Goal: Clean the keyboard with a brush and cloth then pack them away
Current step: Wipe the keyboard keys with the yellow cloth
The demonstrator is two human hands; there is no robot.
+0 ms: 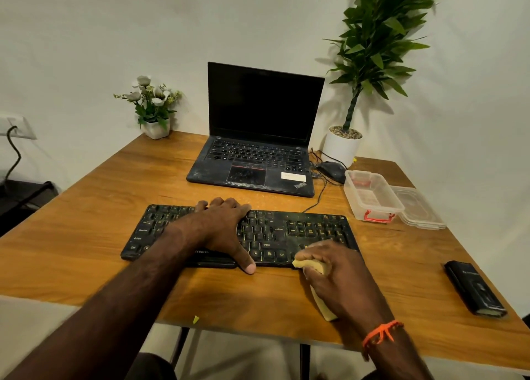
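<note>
Wiping is under way: right hand [338, 276] grips the cloth [311, 265] at the keyboard [289, 233] front edge, left hand [226, 224] spread flat, steadying it. Keys look grimy, though blur hinders judging; packing into the box [372, 196] remains.

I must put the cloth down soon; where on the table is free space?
Bare wood lies left of the keyboard and laptop, and between the keyboard and the black case. It is crowded near the plastic box, mouse and cables.
</note>
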